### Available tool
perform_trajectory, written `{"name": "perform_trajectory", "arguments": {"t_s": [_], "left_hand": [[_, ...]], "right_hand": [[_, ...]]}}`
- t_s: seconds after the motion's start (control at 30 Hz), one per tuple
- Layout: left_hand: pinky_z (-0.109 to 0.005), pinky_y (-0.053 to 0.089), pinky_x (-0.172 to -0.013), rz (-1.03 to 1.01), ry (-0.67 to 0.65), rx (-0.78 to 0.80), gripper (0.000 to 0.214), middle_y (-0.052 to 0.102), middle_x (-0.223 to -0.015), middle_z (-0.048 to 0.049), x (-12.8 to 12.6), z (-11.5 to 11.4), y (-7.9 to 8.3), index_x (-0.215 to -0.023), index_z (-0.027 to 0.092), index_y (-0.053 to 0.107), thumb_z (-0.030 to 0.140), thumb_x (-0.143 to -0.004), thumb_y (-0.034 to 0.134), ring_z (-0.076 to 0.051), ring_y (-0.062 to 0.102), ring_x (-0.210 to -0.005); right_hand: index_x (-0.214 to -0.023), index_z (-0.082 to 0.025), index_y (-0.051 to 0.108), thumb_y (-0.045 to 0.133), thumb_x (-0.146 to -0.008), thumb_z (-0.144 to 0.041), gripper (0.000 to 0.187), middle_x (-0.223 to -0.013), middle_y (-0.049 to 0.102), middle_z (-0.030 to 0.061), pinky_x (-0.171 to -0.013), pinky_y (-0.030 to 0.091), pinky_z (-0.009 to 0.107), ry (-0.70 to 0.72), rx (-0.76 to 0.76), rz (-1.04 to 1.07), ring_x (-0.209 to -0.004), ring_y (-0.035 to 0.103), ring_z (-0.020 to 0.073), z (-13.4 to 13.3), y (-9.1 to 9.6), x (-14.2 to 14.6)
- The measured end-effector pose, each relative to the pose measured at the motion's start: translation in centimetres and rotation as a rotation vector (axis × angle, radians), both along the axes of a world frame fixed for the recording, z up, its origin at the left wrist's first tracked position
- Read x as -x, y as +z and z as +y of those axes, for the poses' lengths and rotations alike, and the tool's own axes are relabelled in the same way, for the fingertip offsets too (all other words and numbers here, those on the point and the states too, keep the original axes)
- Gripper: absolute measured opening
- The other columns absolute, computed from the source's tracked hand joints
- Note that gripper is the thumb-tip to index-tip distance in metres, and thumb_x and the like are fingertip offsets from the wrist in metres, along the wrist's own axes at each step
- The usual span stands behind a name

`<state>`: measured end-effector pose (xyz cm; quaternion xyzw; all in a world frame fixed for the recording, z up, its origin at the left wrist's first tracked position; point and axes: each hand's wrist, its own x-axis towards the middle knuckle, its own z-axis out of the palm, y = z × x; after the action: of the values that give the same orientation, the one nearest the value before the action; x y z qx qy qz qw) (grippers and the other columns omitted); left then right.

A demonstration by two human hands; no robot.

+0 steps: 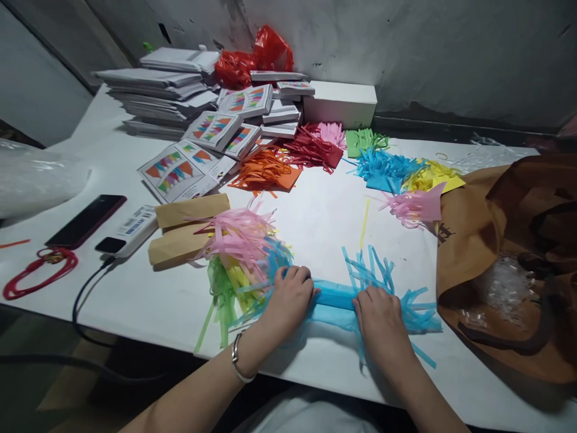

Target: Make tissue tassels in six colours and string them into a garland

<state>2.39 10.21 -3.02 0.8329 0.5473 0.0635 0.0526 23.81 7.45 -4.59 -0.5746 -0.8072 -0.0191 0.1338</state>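
Note:
A blue tissue-paper tassel (334, 296) lies flat across the front of the table, its fringed strips spreading out at both ends. My left hand (292, 300) presses on the left part of its plain middle band, fingers curled over the paper. On the right part of the band, my right hand (381, 316) grips it the same way. Beside my left hand lie a pink fringe bundle (238, 237), a green one (222, 300) and a yellow one (243, 279). A loose yellow strip (365, 222) rests beyond the blue paper.
Orange (265, 171), dark red (315, 150) and bright blue fringe bundles (385, 168) form an arc at the back. Printed boxes (214, 129) and stacked white packs (157, 90) stand back left. A brown bag (473, 240) bounds the right; a phone (88, 219) lies left.

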Motion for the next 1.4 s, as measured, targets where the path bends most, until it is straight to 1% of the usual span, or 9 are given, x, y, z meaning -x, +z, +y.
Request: {"name": "perform_trajectory", "arguments": {"t_s": [0.27,0.5,0.73,0.83,0.97,1.13,1.23,1.3,1.4], "left_hand": [[-0.046,0.038,-0.079,0.050,0.029,-0.027,0.027,0.064,-0.091,-0.0112,-0.6,1.3,0.2,-0.077,0.015,0.072,0.031,-0.095,0.061,-0.029,0.053,-0.090],[-0.046,0.040,-0.078,0.034,0.014,-0.052,0.029,0.063,-0.087,-0.0118,-0.8,1.5,-0.1,-0.076,0.015,0.074,0.030,-0.096,0.059,-0.030,0.054,-0.090],[-0.048,0.042,-0.079,0.055,0.022,-0.042,0.030,0.063,-0.088,-0.0122,-0.7,1.5,-0.1,-0.077,0.015,0.074,0.030,-0.097,0.057,-0.030,0.055,-0.090],[-0.050,0.043,-0.080,0.063,0.024,-0.032,0.027,0.064,-0.089,-0.0126,-0.9,1.5,-0.1,-0.078,0.014,0.074,0.029,-0.095,0.059,-0.031,0.055,-0.091],[-0.051,0.043,-0.080,0.067,0.020,-0.027,0.025,0.066,-0.088,-0.0125,-0.8,1.7,0.1,-0.075,0.014,0.073,0.027,-0.094,0.061,-0.032,0.057,-0.091],[-0.055,0.039,-0.090,0.037,0.053,-0.090,0.012,0.066,-0.106,-0.0116,0.6,1.7,1.7,-0.093,0.016,0.069,0.019,-0.094,0.058,-0.031,0.056,-0.099],[-0.055,0.033,-0.099,-0.037,-0.115,-0.134,0.010,0.064,-0.116,-0.0081,0.6,1.0,2.5,-0.101,0.021,0.065,0.021,-0.092,0.062,-0.030,0.053,-0.107],[-0.053,0.031,-0.101,-0.040,-0.248,-0.138,0.006,0.066,-0.109,-0.0055,0.2,0.4,2.4,-0.097,0.022,0.064,0.020,-0.091,0.063,-0.027,0.054,-0.103],[-0.049,0.030,-0.098,-0.029,-0.299,-0.143,0.011,0.067,-0.094,-0.0030,-0.5,-0.2,1.4,-0.087,0.022,0.063,0.014,-0.093,0.059,-0.023,0.055,-0.093]], "right_hand": [[-0.074,-0.020,0.054,0.063,-0.089,-0.018,0.018,-0.073,0.059,0.0063,-0.068,0.033,0.039,-0.083,0.005,-0.141,-0.073,0.056,0.0270,0.7,0.7,0.0],[-0.089,-0.022,0.055,0.055,-0.087,-0.023,0.002,-0.084,0.064,0.0081,-0.077,0.039,0.048,-0.054,-0.035,-0.136,-0.078,0.059,0.0286,-0.6,1.7,-2.2],[-0.101,-0.013,0.062,0.045,-0.089,-0.009,0.022,-0.107,0.067,0.0234,-0.093,0.034,0.069,-0.267,-0.141,-0.163,-0.098,0.060,0.0416,-1.8,4.5,-2.2],[-0.108,-0.012,0.063,0.044,-0.093,-0.007,0.025,-0.111,0.067,0.0199,-0.095,0.044,0.053,-0.061,-0.196,0.014,-0.104,0.060,0.0341,-1.9,4.7,-0.8],[-0.113,-0.013,0.064,0.044,-0.091,0.001,0.034,-0.110,0.070,0.0126,-0.094,0.049,0.036,0.324,-0.187,0.119,-0.105,0.061,0.0241,-1.1,2.8,2.1],[-0.097,-0.013,0.066,0.048,-0.086,0.006,0.029,-0.095,0.069,0.0120,-0.081,0.051,0.037,0.313,-0.152,0.103,-0.092,0.061,0.0254,0.0,0.1,2.8],[-0.094,-0.015,0.065,0.047,-0.091,0.000,0.023,-0.092,0.067,0.0110,-0.080,0.049,0.038,0.279,-0.158,0.151,-0.089,0.059,0.0245,0.0,-0.1,2.2],[-0.096,-0.015,0.064,0.046,-0.095,-0.006,0.020,-0.093,0.066,0.0105,-0.080,0.049,0.037,0.258,-0.156,0.187,-0.089,0.058,0.0230,-0.1,0.0,2.2],[-0.096,-0.015,0.063,0.045,-0.096,-0.008,0.020,-0.093,0.064,0.0095,-0.079,0.047,0.036,0.272,-0.139,0.200,-0.087,0.057,0.0218,-0.3,0.3,2.4]]}}
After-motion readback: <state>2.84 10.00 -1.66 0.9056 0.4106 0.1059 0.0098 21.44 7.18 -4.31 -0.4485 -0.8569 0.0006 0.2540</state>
